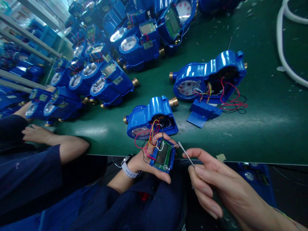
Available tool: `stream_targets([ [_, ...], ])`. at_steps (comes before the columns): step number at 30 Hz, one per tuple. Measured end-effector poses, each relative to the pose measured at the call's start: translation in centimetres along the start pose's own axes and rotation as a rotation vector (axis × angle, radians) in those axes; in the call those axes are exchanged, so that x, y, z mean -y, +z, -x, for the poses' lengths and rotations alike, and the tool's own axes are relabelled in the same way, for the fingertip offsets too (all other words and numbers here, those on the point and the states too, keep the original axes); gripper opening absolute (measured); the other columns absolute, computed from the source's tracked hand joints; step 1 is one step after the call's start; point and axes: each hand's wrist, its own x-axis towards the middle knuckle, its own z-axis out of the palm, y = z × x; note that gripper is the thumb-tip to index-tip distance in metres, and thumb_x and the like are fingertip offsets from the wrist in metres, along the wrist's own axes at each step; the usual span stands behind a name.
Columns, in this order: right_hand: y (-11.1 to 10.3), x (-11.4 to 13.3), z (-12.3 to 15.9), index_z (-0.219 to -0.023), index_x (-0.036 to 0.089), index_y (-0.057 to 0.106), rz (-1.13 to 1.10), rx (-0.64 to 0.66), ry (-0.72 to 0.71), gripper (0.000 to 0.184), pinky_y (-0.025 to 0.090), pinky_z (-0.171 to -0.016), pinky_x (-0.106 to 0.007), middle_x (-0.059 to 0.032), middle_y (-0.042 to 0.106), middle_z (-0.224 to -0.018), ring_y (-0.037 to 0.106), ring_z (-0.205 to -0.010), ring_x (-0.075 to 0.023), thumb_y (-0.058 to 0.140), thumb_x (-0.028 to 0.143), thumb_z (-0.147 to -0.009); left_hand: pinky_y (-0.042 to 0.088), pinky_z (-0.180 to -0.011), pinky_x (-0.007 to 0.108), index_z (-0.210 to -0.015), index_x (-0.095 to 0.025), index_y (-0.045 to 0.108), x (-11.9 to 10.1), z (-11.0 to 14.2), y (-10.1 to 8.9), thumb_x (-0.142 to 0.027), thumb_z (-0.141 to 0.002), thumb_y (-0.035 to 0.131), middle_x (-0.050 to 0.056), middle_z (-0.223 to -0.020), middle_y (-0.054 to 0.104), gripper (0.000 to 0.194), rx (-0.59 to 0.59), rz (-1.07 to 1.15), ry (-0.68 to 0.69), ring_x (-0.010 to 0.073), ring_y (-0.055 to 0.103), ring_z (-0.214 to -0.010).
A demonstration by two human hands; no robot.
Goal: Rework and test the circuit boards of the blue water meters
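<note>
Found display module (161, 156) at edge of green bench (264, 134), cradled screen-up in left hand (142, 161), with thumb at five o'clock and fingers at twelve to one. Judged so held to steady board and leave screen uncovered. Rated left grip narrow, closed about module edges. Noted right hand (211, 179) at four o'clock, pinching slim driver (185, 154), aimed at module's two o'clock corner; probably slanted to spare view of board. Could not tell contact at tip. Traced coloured wires (151, 134) to near housing (154, 107) at twelve o'clock, presumably kept close for wire slack. Found far housing (211, 69) at one o'clock, with blue bracket (204, 112) just beside near side.

Counted: one module, one driver, two opened housings, one bracket. Added one white cable (279, 35) between one and two o'clock, one co-worker's hand (38, 134) between nine and ten. Saw many crowded meters (115, 89) toward ten; too overlapped for count.
</note>
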Motion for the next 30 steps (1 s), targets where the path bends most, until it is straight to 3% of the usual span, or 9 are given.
stream_targets([
  [4, -1.2, -0.8, 1.9, -0.130, 0.022, 0.046, 0.091, 0.122, 0.046, 0.038, 0.046, -0.062, -0.021, -0.0003, 0.057, -0.082, 0.055, -0.060, -0.0081, 0.047, 0.043, -0.098, 0.055, -0.085, 0.038, -0.122, -0.030, 0.039, 0.1, -0.1, 0.1, -0.021, -0.039, 0.094, 0.007, -0.119, 0.057, 0.100, 0.002, 0.025, -0.028, 0.0216, 0.065, -0.097],
  [7, -2.1, -1.2, 3.1, -0.142, 0.031, 0.035, 0.339, 0.053, 0.064, 0.046, 0.045, -0.052, -0.019, -0.0009, 0.060, -0.085, 0.056, -0.053, -0.0079, 0.039, 0.048, -0.100, 0.055, -0.085, 0.037, -0.121, -0.030, 0.040, -0.1, -0.1, 0.1, -0.023, -0.037, 0.095, 0.007, -0.118, 0.058, 0.101, 0.004, 0.021, -0.042, 0.0218, 0.066, -0.096],
  [9, -2.5, -1.2, 3.7, -0.143, 0.034, 0.036, 0.668, -0.066, -0.012, 0.045, 0.047, -0.049, -0.018, -0.0010, 0.062, -0.085, 0.058, -0.054, -0.0093, 0.036, 0.048, -0.100, 0.055, -0.086, 0.038, -0.124, -0.030, 0.040, -0.2, -0.2, 0.1, -0.023, -0.038, 0.095, 0.007, -0.118, 0.059, 0.102, -0.008, 0.000, -0.057, 0.0227, 0.066, -0.098],
  [11, -2.9, -1.1, 4.2, -0.139, 0.039, 0.040, 1.041, -0.159, -0.162, 0.040, 0.055, -0.065, -0.021, -0.0024, 0.066, -0.098, 0.067, -0.077, -0.0138, 0.039, 0.044, -0.100, 0.055, -0.085, 0.038, -0.128, -0.030, 0.038, -0.3, -0.2, 0.1, -0.024, -0.037, 0.095, 0.008, -0.117, 0.060, 0.107, -0.013, -0.020, -0.048, 0.0231, 0.066, -0.097],
  [14, -3.1, -0.8, 4.4, -0.140, 0.042, 0.037, 1.378, -0.226, -0.407, 0.042, 0.053, -0.086, -0.023, 0.0007, 0.064, -0.118, 0.065, -0.102, -0.0141, 0.040, 0.033, -0.099, 0.055, -0.084, 0.038, -0.134, -0.031, 0.034, -0.3, -0.2, 0.1, -0.025, -0.040, 0.095, 0.008, -0.118, 0.060, 0.112, 0.003, -0.026, -0.026, 0.0230, 0.066, -0.096],
  [18, -2.7, -0.2, 4.0, -0.140, 0.035, 0.037, 1.539, -0.247, -0.545, 0.043, 0.054, -0.077, -0.015, 0.0015, 0.068, -0.103, 0.068, -0.086, -0.0105, 0.039, 0.025, -0.099, 0.055, -0.087, 0.039, -0.131, -0.030, 0.035, -0.1, -0.2, 0.0, -0.025, -0.039, 0.095, 0.009, -0.119, 0.059, 0.110, 0.010, -0.052, -0.042, 0.0236, 0.065, -0.098],
  [22, -2.0, 0.2, 3.5, -0.132, 0.028, 0.044, 1.611, -0.098, -0.645, 0.040, 0.057, -0.067, -0.017, -0.0017, 0.069, -0.102, 0.069, -0.088, -0.0140, 0.035, 0.014, -0.095, 0.055, -0.087, 0.038, -0.126, -0.030, 0.038, 0.0, -0.1, 0.1, -0.022, -0.037, 0.095, 0.007, -0.119, 0.058, 0.106, 0.012, -0.003, -0.057, 0.0222, 0.066, -0.099],
  [26, -1.6, 0.0, 3.0, -0.127, 0.021, 0.049, 1.647, 0.000, -0.733, 0.041, 0.054, -0.051, -0.020, -0.0052, 0.070, -0.093, 0.070, -0.075, -0.0164, 0.030, 0.008, -0.093, 0.055, -0.088, 0.038, -0.120, -0.028, 0.042, 0.1, -0.1, 0.2, -0.022, -0.036, 0.095, 0.007, -0.120, 0.059, 0.100, -0.008, 0.042, -0.072, 0.0220, 0.066, -0.100],
  [30, -1.5, -0.4, 2.5, -0.126, 0.018, 0.050, 1.666, 0.001, -0.735, 0.041, 0.055, -0.053, -0.020, -0.0057, 0.071, -0.094, 0.070, -0.076, -0.0158, 0.025, 0.008, -0.094, 0.055, -0.088, 0.038, -0.119, -0.028, 0.043, 0.5, 0.0, 0.3, -0.022, -0.036, 0.095, 0.008, -0.121, 0.059, 0.098, -0.024, 0.055, -0.055, 0.0220, 0.066, -0.100],
])
